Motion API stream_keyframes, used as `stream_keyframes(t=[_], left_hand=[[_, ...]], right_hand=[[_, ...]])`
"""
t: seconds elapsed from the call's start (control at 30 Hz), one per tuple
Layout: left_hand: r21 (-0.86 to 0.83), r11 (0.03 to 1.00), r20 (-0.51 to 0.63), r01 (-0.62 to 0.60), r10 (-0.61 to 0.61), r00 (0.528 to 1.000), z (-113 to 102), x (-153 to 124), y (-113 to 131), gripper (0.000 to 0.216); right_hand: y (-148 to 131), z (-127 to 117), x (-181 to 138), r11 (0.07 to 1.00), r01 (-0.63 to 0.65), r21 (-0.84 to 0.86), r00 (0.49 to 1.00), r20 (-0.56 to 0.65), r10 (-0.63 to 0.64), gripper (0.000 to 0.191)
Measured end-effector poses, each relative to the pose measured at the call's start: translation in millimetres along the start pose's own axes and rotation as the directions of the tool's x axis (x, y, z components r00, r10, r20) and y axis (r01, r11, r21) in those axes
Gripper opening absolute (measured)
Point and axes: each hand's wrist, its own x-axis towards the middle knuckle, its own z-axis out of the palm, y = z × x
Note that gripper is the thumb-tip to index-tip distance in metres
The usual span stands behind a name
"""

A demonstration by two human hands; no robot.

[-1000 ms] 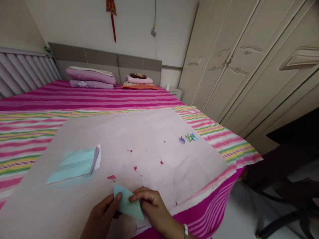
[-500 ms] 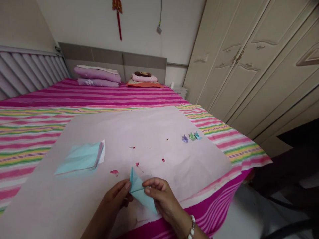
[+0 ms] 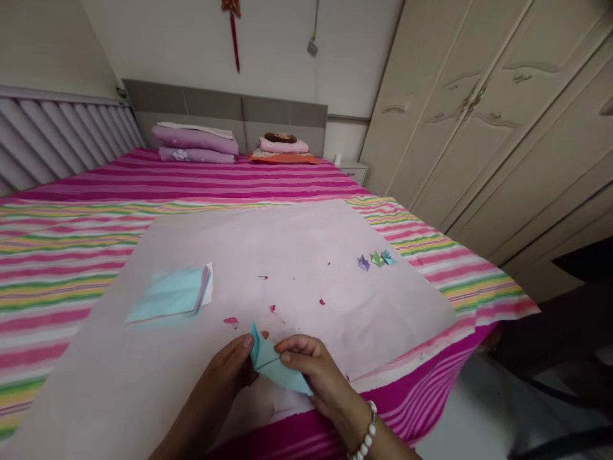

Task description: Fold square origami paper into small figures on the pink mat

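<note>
Both of my hands pinch a folded light-blue paper piece (image 3: 272, 365) just above the pale pink sheet (image 3: 297, 268) at the bed's near edge. My left hand (image 3: 225, 377) grips its left point with fingers closed. My right hand (image 3: 311, 370), a bead bracelet on its wrist, holds the right side with curled fingers. A stack of light-blue paper squares (image 3: 172, 292) lies to the left. Three small folded paper figures (image 3: 376, 260), purple, green and blue, sit in a row to the right.
Small red paper scraps (image 3: 272, 308) dot the sheet. The bed has a pink striped cover (image 3: 71, 243), with pillows (image 3: 196, 142) at the headboard. A cream wardrobe (image 3: 479, 115) stands on the right; a dark chair (image 3: 565, 358) is at the lower right.
The blue paper has gone from lying fairly flat between my fingers to standing folded with a point up. The view shifted slightly left and down.
</note>
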Motion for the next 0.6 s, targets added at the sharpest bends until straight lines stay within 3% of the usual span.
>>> stream_keyframes(t=[0.2, 0.6], left_hand=[[0.068, 0.996, 0.092, -0.063, 0.057, 0.994, 0.7, -5.4, 5.7, 0.047], [0.083, 0.990, 0.070, -0.113, 0.108, 0.992, -10.6, -7.6, 1.0, 0.043]], right_hand=[[-3.4, -0.9, -0.9, 0.998, -0.054, 0.022, 0.998, -0.030, 0.054, 0.020], [3.5, -1.2, 1.8, 0.994, -0.110, -0.026, 0.994, -0.029, 0.109, 0.027]])
